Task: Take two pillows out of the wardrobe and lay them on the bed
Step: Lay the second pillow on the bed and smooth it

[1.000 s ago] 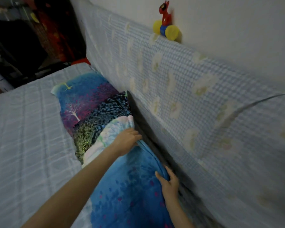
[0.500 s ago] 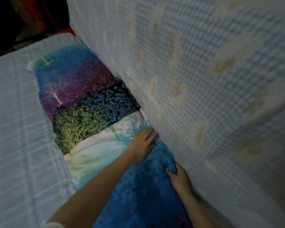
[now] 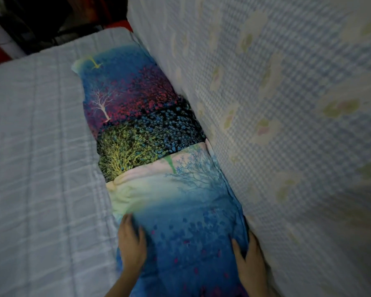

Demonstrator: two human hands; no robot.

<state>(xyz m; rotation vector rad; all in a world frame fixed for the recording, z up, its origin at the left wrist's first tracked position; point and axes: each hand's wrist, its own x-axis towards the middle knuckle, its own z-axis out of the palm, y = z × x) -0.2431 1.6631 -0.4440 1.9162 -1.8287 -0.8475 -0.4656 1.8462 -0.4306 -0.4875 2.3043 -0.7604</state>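
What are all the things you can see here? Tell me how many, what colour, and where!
near pillow: one, pale cream and blue with tree print, on the bed by the covered wall, under both hands
far pillow: one, blue, purple, red and yellow tree print, beyond the near one, end to end with it
bed cover: one, pale grey-white, ribbed, left side
checked cloth: one, blue-white with pale motifs, hanging on the right
dark clutter: dim, top left, too dark to tell
left hand: flat on near pillow's left edge
right hand: on its right edge, by the cloth
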